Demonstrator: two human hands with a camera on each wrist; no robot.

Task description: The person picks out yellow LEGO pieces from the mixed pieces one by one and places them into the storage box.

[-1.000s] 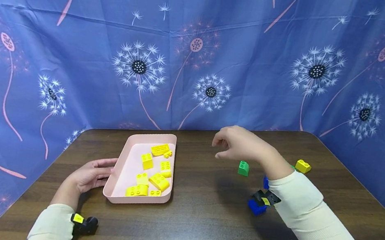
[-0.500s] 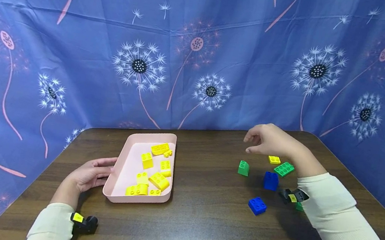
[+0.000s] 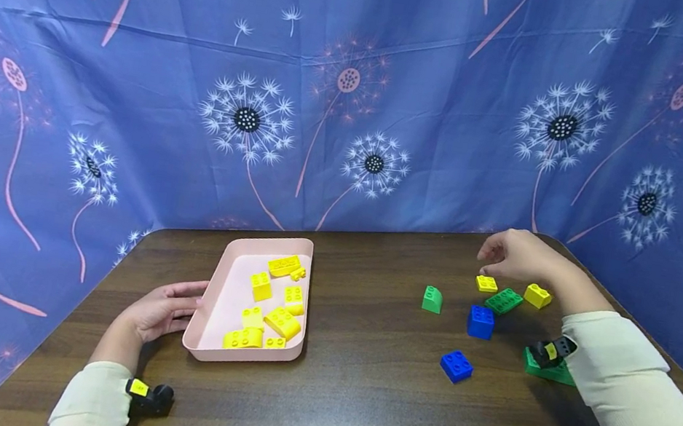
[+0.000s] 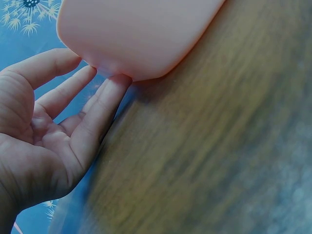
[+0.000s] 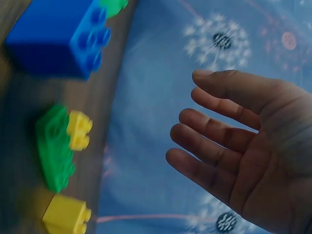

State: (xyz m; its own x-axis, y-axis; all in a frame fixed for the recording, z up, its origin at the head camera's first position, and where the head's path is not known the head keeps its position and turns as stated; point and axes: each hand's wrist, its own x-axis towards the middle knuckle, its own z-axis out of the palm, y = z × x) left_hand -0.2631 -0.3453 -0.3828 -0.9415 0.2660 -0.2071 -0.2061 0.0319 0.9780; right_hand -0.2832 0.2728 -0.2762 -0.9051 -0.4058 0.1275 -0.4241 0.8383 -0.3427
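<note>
My left hand [image 3: 164,308] rests its extended fingertips on the left wall of a pink tray [image 3: 189,348], as the left wrist view also shows. Several yellow toy bricks [image 3: 282,322] lie inside the tray. At the back right, my right hand [image 3: 523,256] hovers above the table, fingers loosely bent and holding nothing. Just below its fingertips in the head view lies a flat yellow brick [image 3: 486,284]. Beside that are a green brick [image 3: 503,301] and a taller yellow brick [image 3: 537,296]. The right wrist view shows the bare palm and parted fingers.
A curved green brick [image 3: 432,299], a tall blue brick [image 3: 480,322] and a lower blue brick [image 3: 456,366] stand right of the tray. A larger green piece [image 3: 546,369] lies partly under the right wrist camera. A blue dandelion-print curtain [image 3: 444,147] surrounds the table's far edges.
My right hand has moved rightward from the middle of the table to above the loose bricks, uncovering the blue and green ones. The left hand and tray have stayed put.
</note>
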